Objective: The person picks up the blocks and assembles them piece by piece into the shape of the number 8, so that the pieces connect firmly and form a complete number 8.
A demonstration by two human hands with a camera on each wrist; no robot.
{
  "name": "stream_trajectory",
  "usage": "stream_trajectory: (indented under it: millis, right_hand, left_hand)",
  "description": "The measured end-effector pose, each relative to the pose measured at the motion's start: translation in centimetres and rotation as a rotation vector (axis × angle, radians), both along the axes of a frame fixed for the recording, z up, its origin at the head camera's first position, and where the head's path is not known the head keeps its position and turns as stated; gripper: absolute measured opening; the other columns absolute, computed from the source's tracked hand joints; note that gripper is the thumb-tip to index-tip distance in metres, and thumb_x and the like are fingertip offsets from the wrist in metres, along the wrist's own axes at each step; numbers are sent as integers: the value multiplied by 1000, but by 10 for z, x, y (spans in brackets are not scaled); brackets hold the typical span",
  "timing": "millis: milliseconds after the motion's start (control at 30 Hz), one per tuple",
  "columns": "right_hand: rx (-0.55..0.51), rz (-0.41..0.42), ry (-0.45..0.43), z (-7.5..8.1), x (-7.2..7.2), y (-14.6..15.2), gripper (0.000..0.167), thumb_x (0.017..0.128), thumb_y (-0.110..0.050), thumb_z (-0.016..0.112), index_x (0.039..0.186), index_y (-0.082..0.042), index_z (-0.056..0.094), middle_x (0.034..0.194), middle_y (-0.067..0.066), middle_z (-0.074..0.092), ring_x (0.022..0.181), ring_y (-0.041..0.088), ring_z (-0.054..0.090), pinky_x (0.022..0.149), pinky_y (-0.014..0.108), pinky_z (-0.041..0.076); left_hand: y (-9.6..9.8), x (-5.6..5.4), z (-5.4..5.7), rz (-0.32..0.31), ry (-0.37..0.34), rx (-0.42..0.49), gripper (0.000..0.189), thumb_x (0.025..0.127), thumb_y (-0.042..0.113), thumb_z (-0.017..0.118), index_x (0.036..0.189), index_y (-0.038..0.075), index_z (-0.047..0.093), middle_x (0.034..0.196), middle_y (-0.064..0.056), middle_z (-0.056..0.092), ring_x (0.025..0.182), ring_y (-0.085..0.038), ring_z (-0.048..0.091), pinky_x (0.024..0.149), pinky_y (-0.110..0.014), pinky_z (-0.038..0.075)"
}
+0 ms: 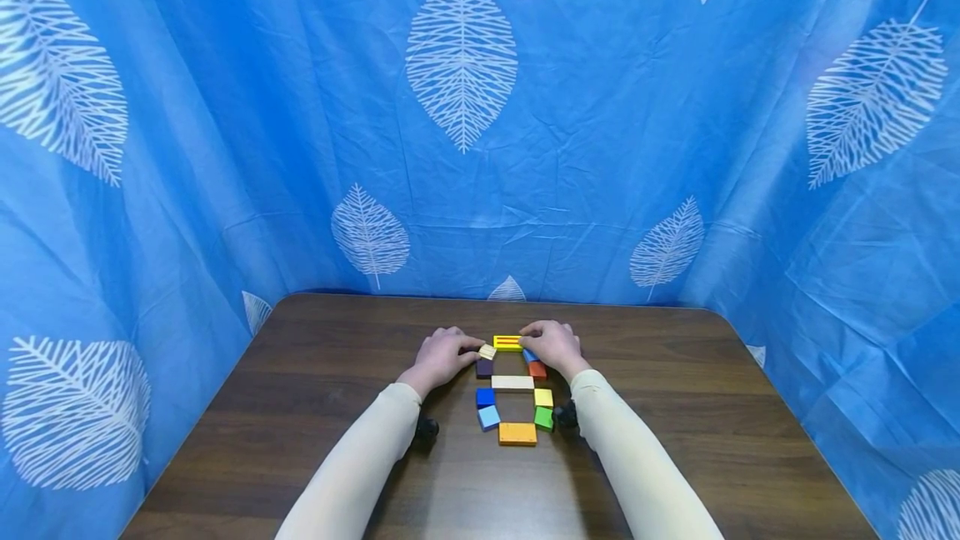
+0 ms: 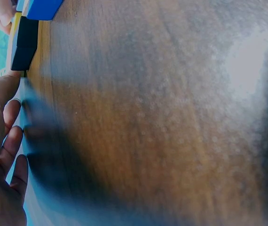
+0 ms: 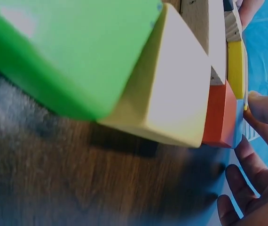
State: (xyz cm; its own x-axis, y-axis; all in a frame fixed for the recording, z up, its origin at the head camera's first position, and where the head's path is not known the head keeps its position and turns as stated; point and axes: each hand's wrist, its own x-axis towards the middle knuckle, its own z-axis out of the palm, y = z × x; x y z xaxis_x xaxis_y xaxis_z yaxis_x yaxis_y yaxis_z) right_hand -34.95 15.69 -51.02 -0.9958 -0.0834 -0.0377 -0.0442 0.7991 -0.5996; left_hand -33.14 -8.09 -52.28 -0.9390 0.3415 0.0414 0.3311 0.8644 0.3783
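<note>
Wooden blocks lie on the table in a figure-eight outline. My left hand (image 1: 441,357) is at the upper left, its fingertips touching a small tilted pale wood block (image 1: 487,352). Just below that block sits a dark block (image 1: 484,369). At the top lies a yellow block with red stripes (image 1: 507,343). My right hand (image 1: 555,346) touches its right end with the thumb, and other fingers rest beside a light blue block (image 3: 239,123). That blue block, partly covered in the head view, adjoins a red block (image 1: 537,371).
A long pale block (image 1: 512,382) crosses the middle. Below it are a blue block (image 1: 485,397), light blue block (image 1: 489,417), pale yellow block (image 1: 543,398), green block (image 1: 543,418) and orange block (image 1: 517,434). Blue leaf-patterned cloth (image 1: 525,215) hangs behind the brown table (image 1: 645,407).
</note>
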Motion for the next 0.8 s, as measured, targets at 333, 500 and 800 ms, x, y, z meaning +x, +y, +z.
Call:
stream_trajectory:
  millis: [333, 500, 800]
  right_hand:
    - [-12, -40, -23, -1, -1, -3, 23, 96, -30, 72, 112, -16, 80, 124, 10, 70, 116, 37, 47, 97, 58, 33]
    - [-16, -45, -21, 0, 0, -3, 23, 96, -30, 72, 112, -16, 80, 123, 9, 70, 116, 37, 47, 97, 58, 33]
    - [-14, -60, -32, -1, -1, -4, 22, 97, -29, 72, 113, -16, 79, 123, 9, 70, 116, 36, 46, 98, 57, 33]
  left_hand:
    - [1, -1, -1, 8, 6, 0, 32, 100, 38, 67, 130, 28, 73, 107, 3, 64, 104, -22, 54, 92, -44, 44]
    - [1, -2, -2, 9, 7, -6, 31, 100, 38, 66, 130, 29, 73, 107, 3, 64, 104, -22, 54, 92, -43, 44]
    - [0, -2, -3, 14, -2, 3, 31, 100, 37, 67, 130, 29, 73, 107, 3, 64, 104, -22, 53, 93, -43, 44]
